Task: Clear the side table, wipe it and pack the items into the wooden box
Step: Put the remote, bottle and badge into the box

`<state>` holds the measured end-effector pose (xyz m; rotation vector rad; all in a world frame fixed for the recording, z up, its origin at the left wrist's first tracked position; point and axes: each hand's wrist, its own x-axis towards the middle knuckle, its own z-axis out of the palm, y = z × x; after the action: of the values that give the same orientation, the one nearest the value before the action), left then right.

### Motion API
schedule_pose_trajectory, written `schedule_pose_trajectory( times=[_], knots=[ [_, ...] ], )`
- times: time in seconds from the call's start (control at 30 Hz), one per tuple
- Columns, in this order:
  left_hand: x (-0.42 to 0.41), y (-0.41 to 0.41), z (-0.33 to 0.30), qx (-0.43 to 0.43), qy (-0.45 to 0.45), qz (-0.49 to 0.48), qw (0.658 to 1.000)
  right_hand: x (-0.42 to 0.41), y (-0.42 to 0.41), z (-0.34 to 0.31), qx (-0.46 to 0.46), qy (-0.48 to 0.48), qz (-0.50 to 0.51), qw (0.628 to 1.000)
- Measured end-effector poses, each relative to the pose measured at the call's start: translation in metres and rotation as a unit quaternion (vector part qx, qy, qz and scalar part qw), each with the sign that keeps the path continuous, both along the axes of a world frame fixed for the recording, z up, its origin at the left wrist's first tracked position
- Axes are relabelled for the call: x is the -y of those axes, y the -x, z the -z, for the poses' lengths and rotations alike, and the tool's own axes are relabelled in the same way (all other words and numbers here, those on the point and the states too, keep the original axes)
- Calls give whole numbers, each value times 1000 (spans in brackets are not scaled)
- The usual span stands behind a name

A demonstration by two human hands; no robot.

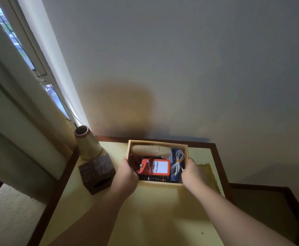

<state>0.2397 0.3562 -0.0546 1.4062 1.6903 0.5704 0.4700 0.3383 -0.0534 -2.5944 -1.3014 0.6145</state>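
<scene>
Two hands gripping one wooden box point(185, 147) on the side table point(154, 210), left hand point(127, 170) and right hand point(192, 172) clamped on opposite sides, inside one paper cup stack point(149, 150), one orange badge holder point(153, 166), one coiled white cable point(178, 162), one remote point(154, 178).

Left hand point(127, 170), right hand point(192, 172) and forearms bare, no sleeves.

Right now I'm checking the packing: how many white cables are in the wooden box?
1: a coiled white cable lies at the right end of the wooden box, beside the orange pass holder. Others may be hidden underneath.
</scene>
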Motion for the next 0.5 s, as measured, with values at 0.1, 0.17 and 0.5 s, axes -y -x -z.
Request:
schedule_pose_trajectory(
  times=[0.1, 0.17, 0.5],
  knots=[
    [-14, 0, 2, 7, -1, -1, 1000, -13, 0, 0, -1, 3, -10, 1000],
    [-22, 1, 5, 7, 5, 10, 1000, -18, 0, -2, 6, 8, -17, 1000],
    [-51, -6, 13, -4, 41, -5, 999, -32, -3, -3, 18, 5, -34, 999]
  ],
)
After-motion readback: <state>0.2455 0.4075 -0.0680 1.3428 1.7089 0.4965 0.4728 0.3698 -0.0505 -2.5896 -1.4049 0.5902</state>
